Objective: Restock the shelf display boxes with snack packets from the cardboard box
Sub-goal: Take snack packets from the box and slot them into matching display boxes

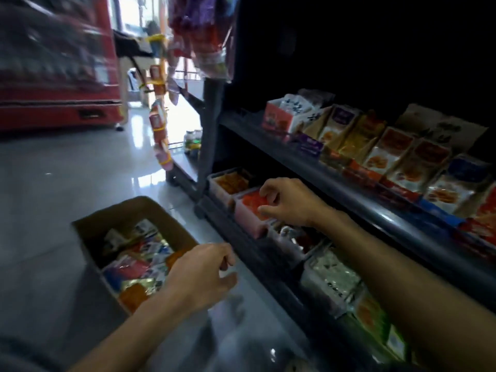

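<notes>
Your right hand reached over the lowest shelf, with its fingers curled down onto the red packets standing in a pink display box. The picture was too blurred to tell whether those fingers pinched a packet or only pressed on the stack. Your left hand hung over the near right corner of the cardboard box, with its fingers loosely bent and nothing between them. The cardboard box sat on the glossy floor just beside the shelf unit and held a loose heap of snack packets in red, blue, orange and silver. To the left of the pink box stood a clear display box with orange packets. To its right a row of further display boxes ran along the same shelf, holding dark, pale green and orange packets. The shelf above carried upright bags of snacks in a row. A red cabinet stood across the floor, and strips of small packets hung near the shelf's end.
</notes>
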Tool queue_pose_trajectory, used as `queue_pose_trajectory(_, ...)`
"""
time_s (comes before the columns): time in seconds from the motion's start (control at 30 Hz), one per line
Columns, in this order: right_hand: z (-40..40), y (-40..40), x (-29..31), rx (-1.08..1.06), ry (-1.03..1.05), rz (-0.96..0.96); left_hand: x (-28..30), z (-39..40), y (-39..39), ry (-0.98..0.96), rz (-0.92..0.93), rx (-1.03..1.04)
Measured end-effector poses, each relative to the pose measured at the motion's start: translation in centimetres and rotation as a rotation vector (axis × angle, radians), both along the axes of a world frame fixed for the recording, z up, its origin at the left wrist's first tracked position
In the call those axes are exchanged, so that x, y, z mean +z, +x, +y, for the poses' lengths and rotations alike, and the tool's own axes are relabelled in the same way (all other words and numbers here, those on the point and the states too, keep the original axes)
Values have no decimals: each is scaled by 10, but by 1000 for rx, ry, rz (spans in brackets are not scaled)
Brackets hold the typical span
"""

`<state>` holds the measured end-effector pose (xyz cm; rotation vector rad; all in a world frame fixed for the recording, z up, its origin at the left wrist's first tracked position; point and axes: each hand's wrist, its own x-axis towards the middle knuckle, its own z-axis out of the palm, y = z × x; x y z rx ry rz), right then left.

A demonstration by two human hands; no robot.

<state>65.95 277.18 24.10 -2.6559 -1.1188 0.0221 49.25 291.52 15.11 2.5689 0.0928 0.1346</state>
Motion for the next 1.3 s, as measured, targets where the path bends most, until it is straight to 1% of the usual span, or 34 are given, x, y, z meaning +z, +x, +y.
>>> queue_pose_trajectory(0.13,64,-12,-40,73,14,86,-30,43,-34,-92,31,154)
queue_pose_trajectory(0.2,92,-18,-64,95,60,145,-49,67,-46,-90,68,219)
queue_pose_trajectory(0.27,116,-24,-92,102,87,232,-68,89,-53,-92,87,278)
queue_pose_trajectory(0.33,138,-28,-121,95,95,329,-87,109,-56,-164,137,351)
queue_pose_trajectory(0.4,157,-27,-148,79,107,391,-105,127,-55,-221,185,426)
queue_pose_trajectory(0.47,176,-24,-174,63,121,458,-124,143,-51,-241,190,516)
queue_pose_trajectory(0.57,205,-14,-214,44,134,589,-158,167,-42,-279,226,711)
queue_pose_trajectory(0.67,236,-4,-254,41,153,759,-189,184,-25,-414,322,865)
queue_pose_trajectory(0.73,254,2,-279,39,148,854,-206,192,-13,-523,274,874)
queue_pose_trajectory(0.8,269,8,-302,36,125,909,-220,200,-6,-559,199,852)
queue_pose_trajectory(0.97,296,19,-342,-67,65,930,-241,219,-13,-491,141,805)
queue_pose_trajectory(1.03,304,17,-353,-110,24,989,-242,225,-14,-474,122,786)
queue_pose_trajectory(1.13,316,10,-365,-97,3,1056,-243,233,-14,-475,111,780)
queue_pose_trajectory(1.23,323,6,-370,-86,5,1058,-247,234,-15,-499,103,775)
queue_pose_trajectory(1.3,326,6,-374,-56,-42,1043,-250,235,-16,-505,98,773)
